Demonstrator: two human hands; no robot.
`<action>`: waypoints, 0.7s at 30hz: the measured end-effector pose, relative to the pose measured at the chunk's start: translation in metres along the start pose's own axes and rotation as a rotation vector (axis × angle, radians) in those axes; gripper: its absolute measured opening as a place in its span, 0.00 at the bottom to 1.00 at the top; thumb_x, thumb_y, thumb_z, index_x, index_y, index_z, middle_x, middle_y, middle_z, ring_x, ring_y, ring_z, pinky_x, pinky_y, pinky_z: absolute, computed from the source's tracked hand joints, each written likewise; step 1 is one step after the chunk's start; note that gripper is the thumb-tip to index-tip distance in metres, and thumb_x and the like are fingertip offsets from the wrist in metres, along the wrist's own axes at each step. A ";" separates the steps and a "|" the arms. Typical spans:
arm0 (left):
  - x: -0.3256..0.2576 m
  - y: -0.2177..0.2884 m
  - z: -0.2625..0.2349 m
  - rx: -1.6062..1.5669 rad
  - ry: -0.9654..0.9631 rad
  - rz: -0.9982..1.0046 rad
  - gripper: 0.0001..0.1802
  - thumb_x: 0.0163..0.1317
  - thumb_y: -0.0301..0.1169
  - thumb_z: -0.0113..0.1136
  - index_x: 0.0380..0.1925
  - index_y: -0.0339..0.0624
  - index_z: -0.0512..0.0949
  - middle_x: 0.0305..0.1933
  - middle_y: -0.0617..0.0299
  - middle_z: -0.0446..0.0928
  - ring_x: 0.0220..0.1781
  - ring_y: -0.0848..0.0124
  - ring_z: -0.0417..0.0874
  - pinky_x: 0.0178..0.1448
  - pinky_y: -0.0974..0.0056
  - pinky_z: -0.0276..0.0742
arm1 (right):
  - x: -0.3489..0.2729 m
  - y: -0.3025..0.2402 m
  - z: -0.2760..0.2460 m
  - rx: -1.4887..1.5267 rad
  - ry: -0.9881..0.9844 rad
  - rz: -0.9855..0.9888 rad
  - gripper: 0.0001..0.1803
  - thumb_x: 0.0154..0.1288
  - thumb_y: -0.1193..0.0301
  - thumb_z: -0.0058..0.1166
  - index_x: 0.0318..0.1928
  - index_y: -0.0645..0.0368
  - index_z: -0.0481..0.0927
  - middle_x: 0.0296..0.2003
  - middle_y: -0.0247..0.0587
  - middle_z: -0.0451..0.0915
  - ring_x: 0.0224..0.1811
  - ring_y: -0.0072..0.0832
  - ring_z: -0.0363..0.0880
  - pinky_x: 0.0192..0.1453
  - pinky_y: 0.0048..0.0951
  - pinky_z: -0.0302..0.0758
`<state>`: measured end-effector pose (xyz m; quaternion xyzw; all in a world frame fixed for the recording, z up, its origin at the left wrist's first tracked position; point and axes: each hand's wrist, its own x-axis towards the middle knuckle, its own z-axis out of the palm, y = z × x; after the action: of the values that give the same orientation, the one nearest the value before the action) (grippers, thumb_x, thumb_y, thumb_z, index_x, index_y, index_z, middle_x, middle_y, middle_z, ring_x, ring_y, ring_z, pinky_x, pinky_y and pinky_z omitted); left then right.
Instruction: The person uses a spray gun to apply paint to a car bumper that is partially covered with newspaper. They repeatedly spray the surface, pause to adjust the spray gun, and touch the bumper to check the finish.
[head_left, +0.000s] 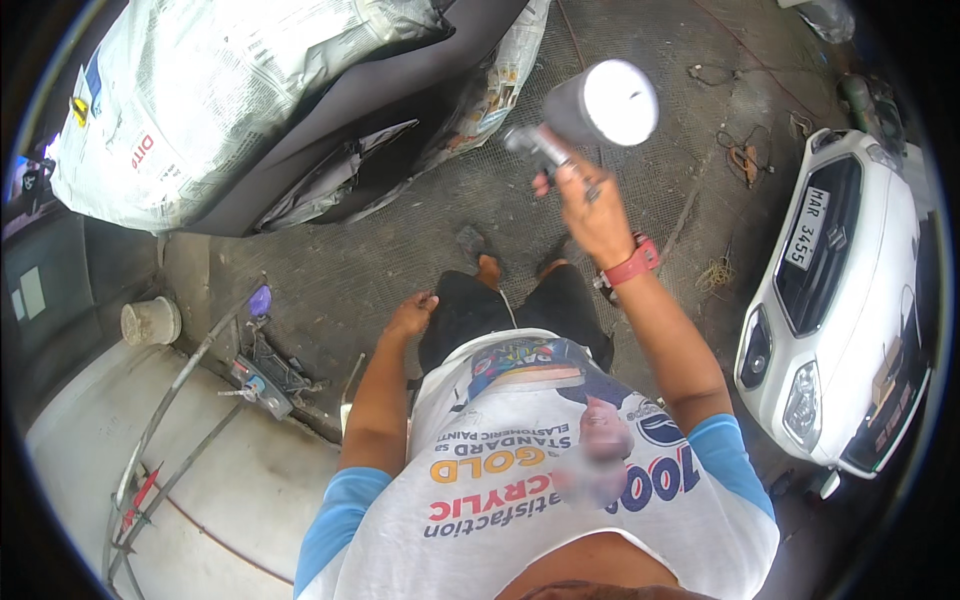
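Note:
My right hand (594, 212) is raised in front of me, its fingers wrapped round the handle of a metal spray gun (540, 148). A round paint cup (578, 108) with a bright white top sits on the gun, slightly blurred. Down by my dark shorts hangs my left hand (408, 314), fingers loosely bent, with nothing visible in it. Ahead and to the left stands a car with a dull dark grey body panel (290, 148). Newspaper sheets (220, 110) mask the upper part of that car and fill the openings along its lower side.
A white car (850, 260) stands at the right. Near the left lie a dirty white bucket (150, 322), a grey metal pole (190, 375) and a tool-like grey piece (262, 388) beside a pale panel (230, 500). Cables (745, 160) lie on the rough floor (400, 240).

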<state>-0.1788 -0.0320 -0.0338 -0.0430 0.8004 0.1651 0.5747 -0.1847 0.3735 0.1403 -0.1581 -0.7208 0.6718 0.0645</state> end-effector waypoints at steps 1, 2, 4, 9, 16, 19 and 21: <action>-0.001 0.001 0.008 0.020 0.023 0.007 0.36 0.79 0.58 0.54 0.76 0.47 0.74 0.76 0.48 0.77 0.78 0.53 0.77 0.81 0.51 0.69 | -0.005 0.004 0.002 0.011 -0.074 0.007 0.27 0.85 0.58 0.51 0.75 0.58 0.77 0.39 0.42 0.90 0.41 0.23 0.87 0.50 0.31 0.83; -0.001 -0.004 0.016 0.035 0.054 0.006 0.37 0.78 0.59 0.55 0.76 0.47 0.74 0.75 0.47 0.78 0.78 0.53 0.77 0.81 0.51 0.69 | -0.009 0.007 0.004 0.029 -0.157 0.010 0.27 0.85 0.58 0.52 0.76 0.56 0.77 0.39 0.43 0.90 0.41 0.24 0.87 0.51 0.32 0.83; 0.002 -0.007 0.040 0.064 0.110 0.034 0.37 0.78 0.60 0.54 0.75 0.46 0.75 0.77 0.48 0.76 0.80 0.52 0.74 0.83 0.49 0.66 | -0.008 0.009 0.001 -0.019 -0.263 -0.034 0.28 0.85 0.55 0.52 0.77 0.53 0.76 0.38 0.45 0.90 0.42 0.27 0.89 0.53 0.34 0.84; -0.022 0.033 0.093 -0.122 0.237 -0.004 0.36 0.78 0.61 0.54 0.74 0.50 0.77 0.75 0.46 0.78 0.78 0.48 0.76 0.81 0.48 0.68 | 0.029 0.032 -0.054 -0.061 -0.285 -0.021 0.27 0.85 0.58 0.51 0.77 0.53 0.76 0.44 0.52 0.92 0.46 0.35 0.92 0.51 0.36 0.84; -0.072 0.096 0.236 -0.294 0.172 0.006 0.38 0.77 0.68 0.50 0.60 0.48 0.88 0.65 0.44 0.84 0.71 0.46 0.82 0.77 0.49 0.73 | 0.071 0.052 -0.126 -0.191 -0.193 -0.223 0.27 0.84 0.66 0.51 0.79 0.55 0.73 0.57 0.60 0.88 0.54 0.38 0.92 0.56 0.38 0.84; -0.057 0.084 0.306 -0.416 0.234 0.040 0.38 0.78 0.66 0.48 0.52 0.42 0.88 0.58 0.42 0.86 0.63 0.48 0.86 0.69 0.50 0.77 | 0.068 0.058 -0.118 -0.106 -0.265 -0.368 0.29 0.83 0.60 0.52 0.79 0.53 0.73 0.64 0.58 0.85 0.58 0.42 0.91 0.61 0.39 0.83; -0.087 0.140 0.293 -0.591 0.235 -0.077 0.31 0.79 0.60 0.55 0.53 0.42 0.88 0.55 0.44 0.88 0.60 0.52 0.88 0.65 0.51 0.79 | 0.068 0.070 -0.114 -0.191 -0.358 -0.350 0.30 0.85 0.55 0.49 0.78 0.57 0.73 0.65 0.54 0.84 0.55 0.34 0.91 0.59 0.36 0.85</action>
<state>0.0795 0.1810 -0.0055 -0.2572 0.7764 0.3624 0.4468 -0.2044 0.5061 0.0734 0.0849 -0.7972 0.5966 0.0360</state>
